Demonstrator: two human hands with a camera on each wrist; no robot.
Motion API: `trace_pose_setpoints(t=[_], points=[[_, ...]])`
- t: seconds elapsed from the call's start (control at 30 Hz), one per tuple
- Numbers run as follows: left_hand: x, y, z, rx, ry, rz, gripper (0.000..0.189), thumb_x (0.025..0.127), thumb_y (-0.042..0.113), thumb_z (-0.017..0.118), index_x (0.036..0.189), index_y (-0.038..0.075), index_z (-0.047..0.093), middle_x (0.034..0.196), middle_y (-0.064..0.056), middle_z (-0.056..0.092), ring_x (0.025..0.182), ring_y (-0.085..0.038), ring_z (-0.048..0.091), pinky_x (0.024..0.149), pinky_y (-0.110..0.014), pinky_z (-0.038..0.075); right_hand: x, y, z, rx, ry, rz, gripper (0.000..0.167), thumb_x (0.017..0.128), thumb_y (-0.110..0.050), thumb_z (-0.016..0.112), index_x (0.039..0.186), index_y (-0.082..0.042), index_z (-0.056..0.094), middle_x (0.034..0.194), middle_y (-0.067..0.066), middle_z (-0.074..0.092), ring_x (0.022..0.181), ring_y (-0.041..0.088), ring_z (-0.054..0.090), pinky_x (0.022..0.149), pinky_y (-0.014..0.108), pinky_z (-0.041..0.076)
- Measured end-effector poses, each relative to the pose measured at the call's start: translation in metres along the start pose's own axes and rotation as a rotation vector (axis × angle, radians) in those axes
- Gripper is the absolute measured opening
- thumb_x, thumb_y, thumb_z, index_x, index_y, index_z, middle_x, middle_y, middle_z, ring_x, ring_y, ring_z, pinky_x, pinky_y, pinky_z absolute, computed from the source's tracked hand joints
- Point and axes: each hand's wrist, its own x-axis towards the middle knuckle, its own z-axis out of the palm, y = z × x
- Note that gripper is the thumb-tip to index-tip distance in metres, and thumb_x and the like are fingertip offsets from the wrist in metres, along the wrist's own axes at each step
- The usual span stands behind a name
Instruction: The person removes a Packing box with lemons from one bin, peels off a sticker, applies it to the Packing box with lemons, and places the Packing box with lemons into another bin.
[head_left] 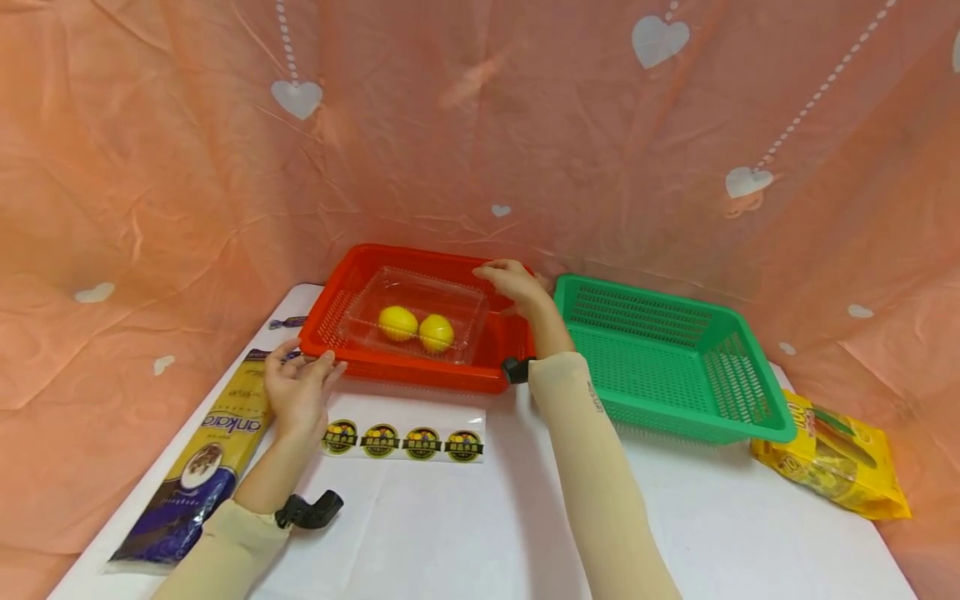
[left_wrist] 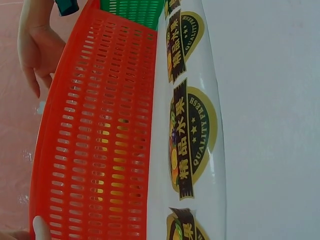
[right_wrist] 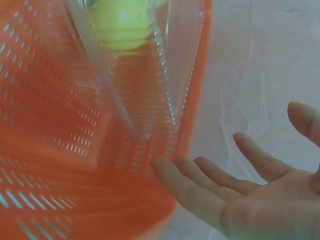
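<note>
A red plastic basket (head_left: 420, 379) stands at the back left of the table. Inside it lies a clear plastic clamshell box (head_left: 442, 287) with two yellow lemon-like fruits (head_left: 397, 323). At the basket's front left corner my left hand (head_left: 296, 396) holds the rim; in the left wrist view a thumb (left_wrist: 41, 229) lies over the rim's edge. My right hand (head_left: 517, 287) hovers by the back right corner, fingers spread and holding nothing. The right wrist view shows those fingers (right_wrist: 187, 192) close to the red rim, palm turned up.
A green basket (head_left: 645, 375) stands to the right, beside a yellow packet (head_left: 843, 458). Along the left edge lies a long spaghetti bag (head_left: 202, 467), with a small dark wrapper (head_left: 288, 322) behind. A sheet of round fruit labels (head_left: 401, 442) lies before the red basket. An orange curtain (head_left: 465, 125) hangs behind.
</note>
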Motion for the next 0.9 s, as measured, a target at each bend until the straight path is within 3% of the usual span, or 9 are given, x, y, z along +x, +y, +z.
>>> trace_pose_setpoints(t=[0.33,0.47,0.73,0.9], points=[[-0.002,-0.003,0.001,0.029,-0.004,-0.011,0.045,0.089,-0.020,0.058,0.119,0.012,0.046,0.095,-0.009,0.043,0.071,-0.013,0.064,0.067,-0.028,0.060,0.018,0.017,-0.009,0.104,0.023,0.109,0.052,0.101,-0.029,0.060,0.146,-0.007,0.047,0.153,0.011,0.039,0.138,0.037,0.038,0.108,0.057,0.040],[-0.003,-0.004,0.000,0.039,-0.009,-0.010,0.046,0.089,-0.019,0.058,0.121,0.012,0.045,0.095,-0.009,0.043,0.073,-0.012,0.063,0.068,-0.027,0.060,0.024,0.025,-0.012,0.108,0.009,0.116,0.054,0.100,-0.031,0.060,0.148,-0.009,0.046,0.153,0.011,0.039,0.137,0.038,0.038,0.106,0.057,0.042],[-0.002,-0.004,-0.001,0.028,-0.019,0.008,0.046,0.089,-0.019,0.059,0.122,0.010,0.045,0.094,-0.009,0.043,0.073,-0.013,0.064,0.068,-0.027,0.060,0.032,0.032,-0.012,0.044,-0.114,0.103,0.057,0.099,-0.030,0.062,0.150,-0.010,0.043,0.156,0.011,0.036,0.136,0.039,0.040,0.104,0.056,0.044],[-0.003,-0.005,-0.001,0.026,-0.022,0.013,0.046,0.089,-0.019,0.059,0.121,0.010,0.045,0.093,-0.009,0.042,0.073,-0.013,0.064,0.067,-0.028,0.060,0.035,0.039,-0.011,-0.035,-0.200,0.119,0.074,0.097,-0.029,0.066,0.158,-0.017,0.027,0.160,0.011,0.025,0.136,0.037,0.040,0.100,0.052,0.049]])
